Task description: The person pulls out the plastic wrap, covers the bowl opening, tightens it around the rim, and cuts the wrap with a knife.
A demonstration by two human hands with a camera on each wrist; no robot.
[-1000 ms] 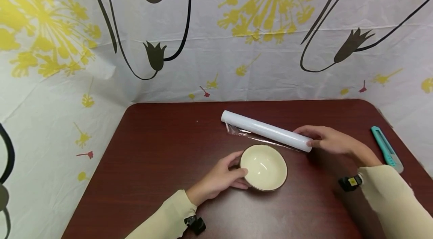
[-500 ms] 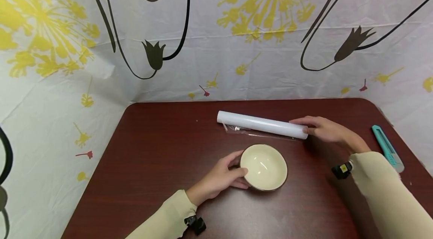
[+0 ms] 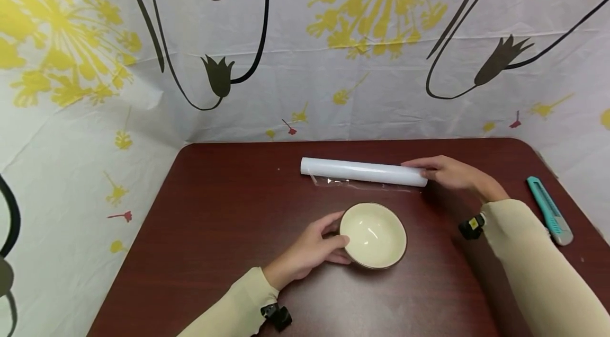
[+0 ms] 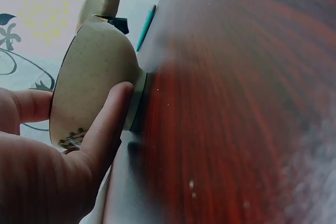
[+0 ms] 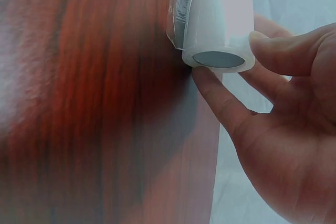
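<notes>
A cream bowl [image 3: 374, 236] with a dark rim stands upright on the table. My left hand [image 3: 312, 248] holds its left side, thumb over the rim and fingers along the outer wall. In the left wrist view one fingertip lies close to the foot of the bowl [image 4: 100, 72]. Behind it lies a white roll of cling film [image 3: 357, 170], nearly parallel to the table's far edge. A loose transparent flap of film [image 3: 333, 182] hangs along its near side. My right hand [image 3: 450, 173] grips the roll's right end. The right wrist view shows the roll's hollow core [image 5: 218, 59] between thumb and fingers.
A teal utility knife [image 3: 550, 211] lies near the right edge of the dark red-brown wooden table [image 3: 214, 210]. Patterned white cloth [image 3: 286, 98] hangs behind the table and at its left side.
My right hand has moved away from me and a little left, carrying the roll of cling film, which has turned from slanted to nearly level. The left hand and the bowl have stayed put.
</notes>
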